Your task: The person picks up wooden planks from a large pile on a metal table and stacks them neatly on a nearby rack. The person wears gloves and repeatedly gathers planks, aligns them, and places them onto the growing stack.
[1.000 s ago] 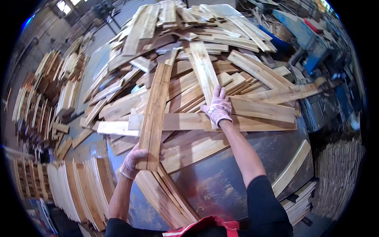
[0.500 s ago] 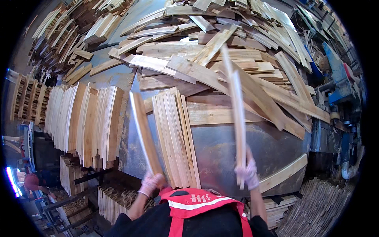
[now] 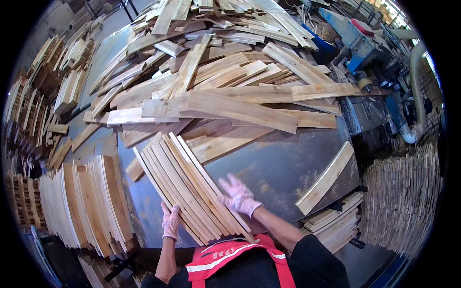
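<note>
A row of wooden slats (image 3: 185, 189) stands on edge, packed side by side, on the metal table in front of me. My left hand (image 3: 170, 222), in a pale work glove, is at the row's left side near its lower end. Its thumb and fingers point up, apart, against or close beside the outermost slat. My right hand (image 3: 239, 196), gloved too, is at the right side of the row. Its fingers are spread and the palm faces the outer slat; whether it touches is hard to tell. Neither hand grips a slat.
A large heap of loose boards (image 3: 249, 103) covers the far side of the metal table (image 3: 269, 168). One board (image 3: 326, 177) lies alone at the right. Stacked slats (image 3: 86, 206) stand at left, more (image 3: 401, 201) at right. A blue machine (image 3: 355, 41) is at far right.
The boards that my two hands held have been set against the left and right sides of the row. Both hands have let go. The view has turned, and the heap sits differently in it.
</note>
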A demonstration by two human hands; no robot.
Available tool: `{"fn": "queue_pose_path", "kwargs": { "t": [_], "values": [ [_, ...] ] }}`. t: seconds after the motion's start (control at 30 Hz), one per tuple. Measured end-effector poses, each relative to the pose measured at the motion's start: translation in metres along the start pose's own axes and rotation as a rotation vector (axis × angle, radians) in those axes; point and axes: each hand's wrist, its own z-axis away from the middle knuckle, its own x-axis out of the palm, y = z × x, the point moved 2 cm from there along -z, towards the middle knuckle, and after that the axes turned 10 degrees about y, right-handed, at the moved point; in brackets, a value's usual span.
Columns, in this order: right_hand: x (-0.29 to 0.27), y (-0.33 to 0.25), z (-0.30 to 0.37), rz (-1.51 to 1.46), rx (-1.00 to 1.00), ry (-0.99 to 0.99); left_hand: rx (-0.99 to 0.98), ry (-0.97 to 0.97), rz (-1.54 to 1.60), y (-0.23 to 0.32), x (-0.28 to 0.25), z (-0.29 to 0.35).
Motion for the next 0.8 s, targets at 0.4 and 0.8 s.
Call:
{"fn": "queue_pose_path", "kwargs": {
  "t": [0.4, 0.8],
  "values": [
    [-0.138, 0.110, -0.144, 0.497, -0.054, 0.507, 1.364, 0.251, -0.736, 0.299, 0.118, -0.133],
    [-0.026, 0.041, -0.010, -0.011, 0.219, -0.159, 1.417, -0.037, -1.385, 0.411, 0.022, -0.199]
  ]
}}
